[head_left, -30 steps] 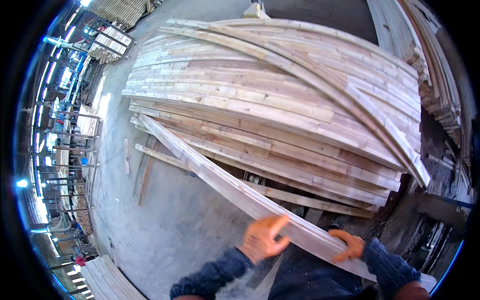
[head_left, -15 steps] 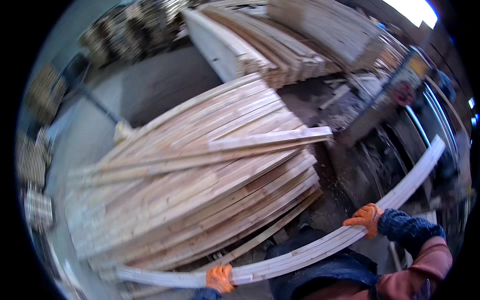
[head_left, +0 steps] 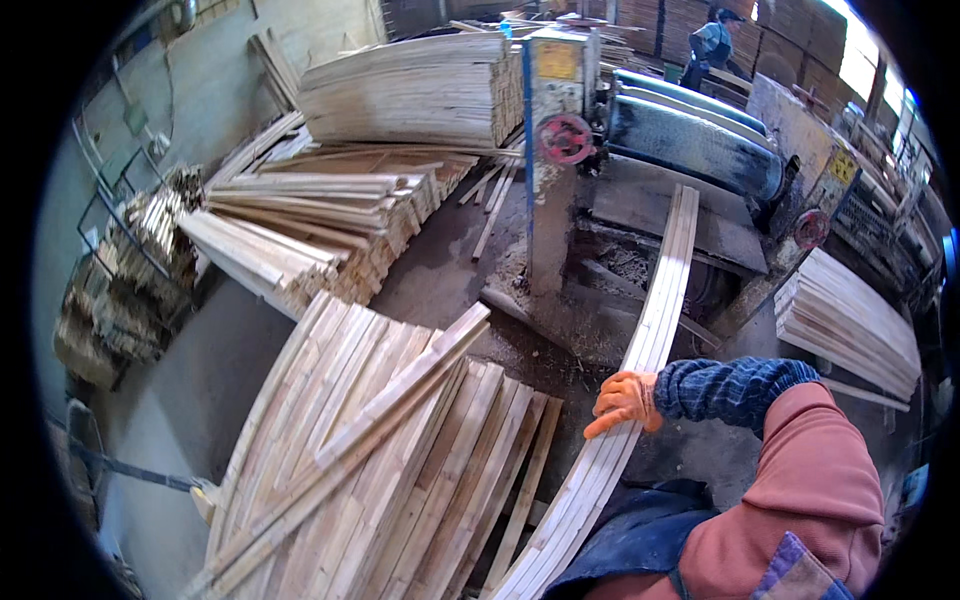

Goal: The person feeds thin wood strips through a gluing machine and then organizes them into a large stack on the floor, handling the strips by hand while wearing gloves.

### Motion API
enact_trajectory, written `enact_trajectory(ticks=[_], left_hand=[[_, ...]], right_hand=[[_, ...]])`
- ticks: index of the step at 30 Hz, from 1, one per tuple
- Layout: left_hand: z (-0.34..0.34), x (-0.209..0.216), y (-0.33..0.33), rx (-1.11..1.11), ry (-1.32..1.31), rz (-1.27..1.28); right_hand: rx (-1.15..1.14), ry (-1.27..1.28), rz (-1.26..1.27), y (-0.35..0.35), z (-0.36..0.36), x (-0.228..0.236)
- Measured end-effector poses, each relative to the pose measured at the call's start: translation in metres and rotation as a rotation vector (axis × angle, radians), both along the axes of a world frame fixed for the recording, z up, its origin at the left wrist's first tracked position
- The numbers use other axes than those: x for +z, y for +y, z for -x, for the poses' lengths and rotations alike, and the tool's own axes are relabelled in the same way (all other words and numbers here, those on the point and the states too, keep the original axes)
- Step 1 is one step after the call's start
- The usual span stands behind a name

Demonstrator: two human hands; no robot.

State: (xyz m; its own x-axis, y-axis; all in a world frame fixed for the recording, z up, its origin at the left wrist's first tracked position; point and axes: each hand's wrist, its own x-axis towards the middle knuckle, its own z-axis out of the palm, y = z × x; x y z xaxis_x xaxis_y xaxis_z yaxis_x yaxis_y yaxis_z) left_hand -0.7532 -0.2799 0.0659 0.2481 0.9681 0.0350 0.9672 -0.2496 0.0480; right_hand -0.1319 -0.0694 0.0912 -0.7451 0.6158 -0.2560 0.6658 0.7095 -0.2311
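My right hand (head_left: pixel 625 402), in an orange glove, is closed over a bundle of long pale wooden strips (head_left: pixel 657 315). The strips run from the lower edge up to a machine with big rollers (head_left: pixel 690 145), and their far end lies over its dark feed plate (head_left: pixel 735 225). My left hand is out of view, as is the near end of the bundle. Left of the strips is a broad stack of wooden boards (head_left: pixel 345 440), with a couple of loose boards (head_left: pixel 405 385) slanting across its top.
Red handwheels (head_left: pixel 563 139) sit on the machine's posts. More timber stacks (head_left: pixel 410 90) stand behind at the left, and a pile of boards (head_left: pixel 850 320) lies at right. Scraps (head_left: pixel 492 205) litter the floor beside the machine. Another person (head_left: pixel 712 50) stands far back.
My view has swung right, toward the roller machine. The bundle now points away from me, its far end over the feed plate. My left hand has left the picture; my right still grips the strips.
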Motion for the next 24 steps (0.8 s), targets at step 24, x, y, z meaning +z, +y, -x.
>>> enact_trajectory(ticks=[24], left_hand=[[-0.437,0.027,0.112,-0.041,-0.216,0.155]], right_hand=[[0.139,0.429,-0.425,-0.008,-0.114,-0.044]])
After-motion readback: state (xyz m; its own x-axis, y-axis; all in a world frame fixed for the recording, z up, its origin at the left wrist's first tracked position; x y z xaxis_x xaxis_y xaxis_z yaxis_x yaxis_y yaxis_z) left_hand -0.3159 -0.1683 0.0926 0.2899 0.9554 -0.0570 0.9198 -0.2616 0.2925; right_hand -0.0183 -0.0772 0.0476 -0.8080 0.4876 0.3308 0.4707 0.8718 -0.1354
